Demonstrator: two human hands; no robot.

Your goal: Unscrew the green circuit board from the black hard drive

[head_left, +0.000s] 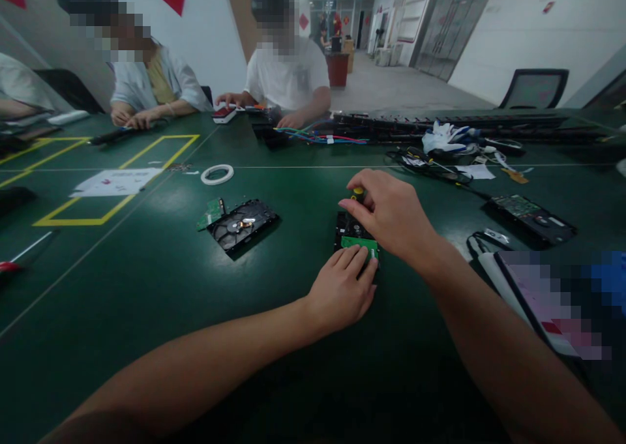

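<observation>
A black hard drive (340, 230) with a green circuit board (359, 242) lies on the green table in front of me. My left hand (345, 286) is closed over its near end, fingers across the board, covering that part. My right hand (391, 219) pinches the yellow and black handle of a small screwdriver (358, 193), upright above the far part of the drive. The screwdriver's tip is too dark to make out. To the left sits an opened hard drive (242, 227), a loose green circuit board (211, 214) at its far left corner.
A white tape ring (217, 175) and a paper sheet (116, 182) lie farther left. Another hard drive (532, 220) rests at the right, near cables and white-blue gloves (450, 137). A red-handled screwdriver (24, 256) is at the left edge. Co-workers sit across the table.
</observation>
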